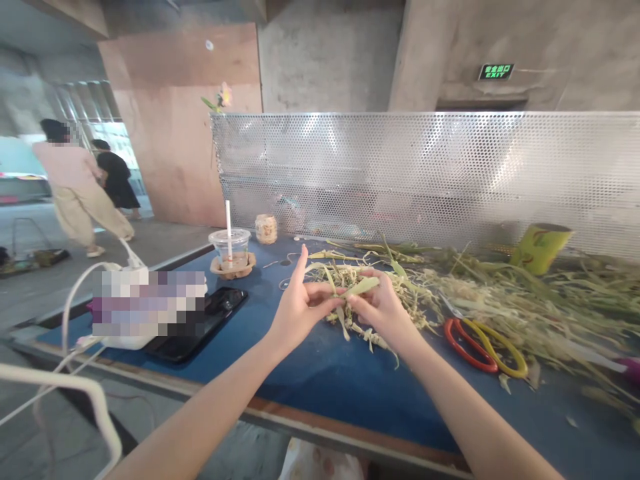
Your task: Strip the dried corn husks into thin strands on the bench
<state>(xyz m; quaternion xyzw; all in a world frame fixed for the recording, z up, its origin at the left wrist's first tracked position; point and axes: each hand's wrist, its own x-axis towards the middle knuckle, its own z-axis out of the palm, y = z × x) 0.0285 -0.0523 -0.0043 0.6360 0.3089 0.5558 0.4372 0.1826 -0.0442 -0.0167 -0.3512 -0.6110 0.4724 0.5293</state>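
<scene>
Over the blue tabletop, both hands meet at a pale green strip of dried leaf [363, 287]. My left hand [305, 300] pinches its left end between the fingertips, with the thumb or a finger pointing up. From the right, my right hand [383, 307] pinches the same strip, its fingers bent round the broader part. Behind and beneath the hands lies a loose pile of pale, curled leaf strips [415, 293]. Scissors [485, 347] with one red and one yellow handle rest right of my right hand, their blades partly among the strips.
Left on the table [320, 393] lie a black phone [225, 303] and a blurred-out item with white cables. A lidded plastic cup [233, 247] with a straw stands behind, near a small jar [266, 229]. Dried stalks and a yellow-green can [540, 248] fill the right, before a perforated metal screen [400, 167].
</scene>
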